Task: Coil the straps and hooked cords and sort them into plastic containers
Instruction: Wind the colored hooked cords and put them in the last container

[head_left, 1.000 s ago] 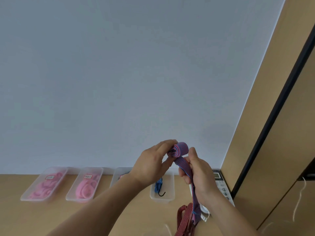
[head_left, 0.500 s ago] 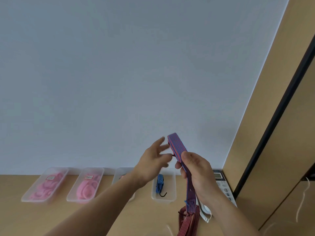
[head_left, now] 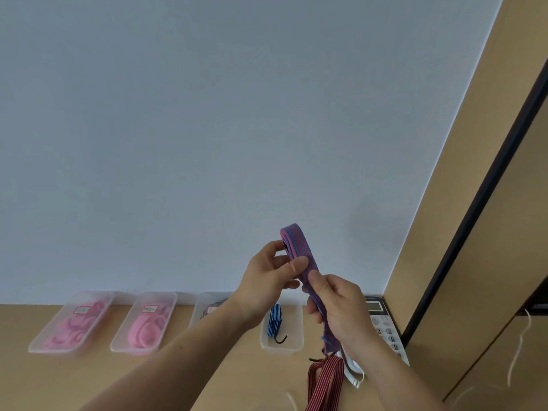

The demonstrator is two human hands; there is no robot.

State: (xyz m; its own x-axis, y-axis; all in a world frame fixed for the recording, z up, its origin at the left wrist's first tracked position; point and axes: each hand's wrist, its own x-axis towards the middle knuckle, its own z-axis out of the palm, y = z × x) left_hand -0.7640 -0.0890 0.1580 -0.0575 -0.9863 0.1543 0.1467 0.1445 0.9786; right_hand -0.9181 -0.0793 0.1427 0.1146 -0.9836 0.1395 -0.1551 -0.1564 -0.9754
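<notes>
I hold a flat red-and-blue striped strap (head_left: 296,243) up in front of the wall, folded over at its top. My left hand (head_left: 267,277) pinches the fold with thumb and fingers. My right hand (head_left: 338,310) grips the strap lower down, and its frayed end hangs out below the fist. A red-and-black striped hooked cord (head_left: 326,381) lies on the desk under my right hand. Four clear plastic containers line the wall: two hold pink coils (head_left: 71,324) (head_left: 145,324), one (head_left: 207,307) is partly hidden by my left arm, and one (head_left: 292,327) holds a blue striped hooked cord (head_left: 274,323).
A white desk phone (head_left: 385,327) with a keypad sits at the right end of the wooden desk (head_left: 89,381), against a tan cabinet (head_left: 489,292) with a dark vertical edge. A thin white cord (head_left: 519,351) hangs by the cabinet.
The rolled strap has been opened into a long flat fold held upright. My left hand let go briefly, then pinched the fold again near its top. My right hand slid lower.
</notes>
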